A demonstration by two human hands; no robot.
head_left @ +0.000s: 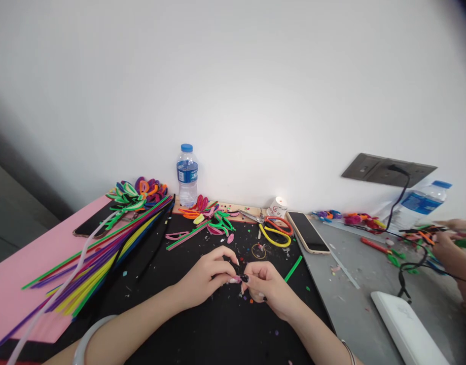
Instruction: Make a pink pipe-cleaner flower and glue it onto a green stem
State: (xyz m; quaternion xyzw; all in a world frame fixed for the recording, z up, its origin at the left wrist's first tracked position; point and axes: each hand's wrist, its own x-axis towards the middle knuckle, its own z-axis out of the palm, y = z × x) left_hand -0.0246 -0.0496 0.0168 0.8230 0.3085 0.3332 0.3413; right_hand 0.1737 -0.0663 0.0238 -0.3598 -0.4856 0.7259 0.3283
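A black-covered bench (202, 329) meets a white wall (233, 101). Over its middle, the left hand (210, 272) and right hand (266, 286), curled nearly closed, pinch a tiny pink piece (236, 279), material unclear, probably for fine control.

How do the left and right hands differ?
Wrist: the left hand wears a thick pale bangle, the right hand a thin bracelet.
Thumbnail: the left hand's is pale, the right hand's black.
Pose: the left hand arches more openly; the right hand curls tighter.
Shared: both meet at a small pink piece.
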